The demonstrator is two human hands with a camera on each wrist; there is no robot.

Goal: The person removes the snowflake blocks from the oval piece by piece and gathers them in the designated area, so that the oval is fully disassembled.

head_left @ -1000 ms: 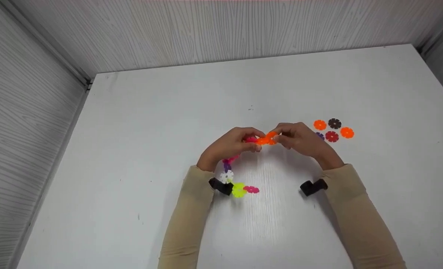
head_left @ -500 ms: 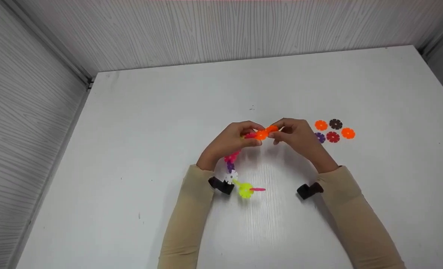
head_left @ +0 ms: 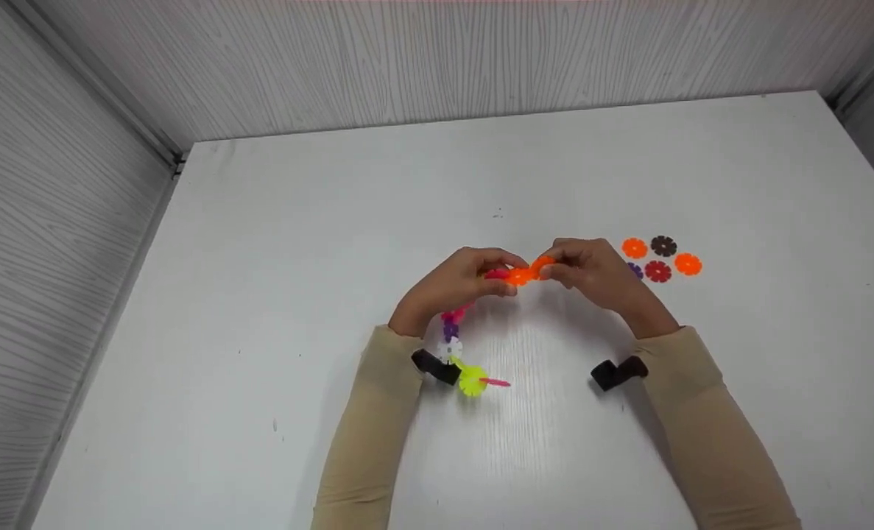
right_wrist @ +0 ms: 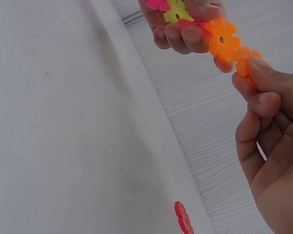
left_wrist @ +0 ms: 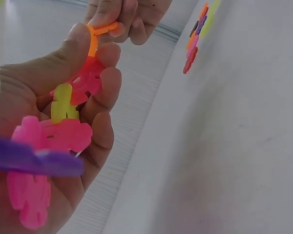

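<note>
1. One white table (head_left: 319, 221).
2. Left hand (head_left: 451, 285) clamped on slotted-disc chain (head_left: 450, 332), which sits above table, trailing near side.
3. Right hand (head_left: 600, 274) pinching chain's orange end disc (head_left: 542, 265).
4. Loose discs (head_left: 652, 274): right.

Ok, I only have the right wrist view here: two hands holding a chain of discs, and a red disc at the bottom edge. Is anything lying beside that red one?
Observer: Yes. In the head view a dark disc lies just beyond the red disc, farther from the person.
Operator: And does the chain stop at the left hand?
Observer: No. The head view shows the chain extending past the left hand to a pink disc at its free end.
Operator: What part of it sits closest to the left wrist camera?
Observer: A purple disc, seen nearly edge-on in front of pink ones.
</note>
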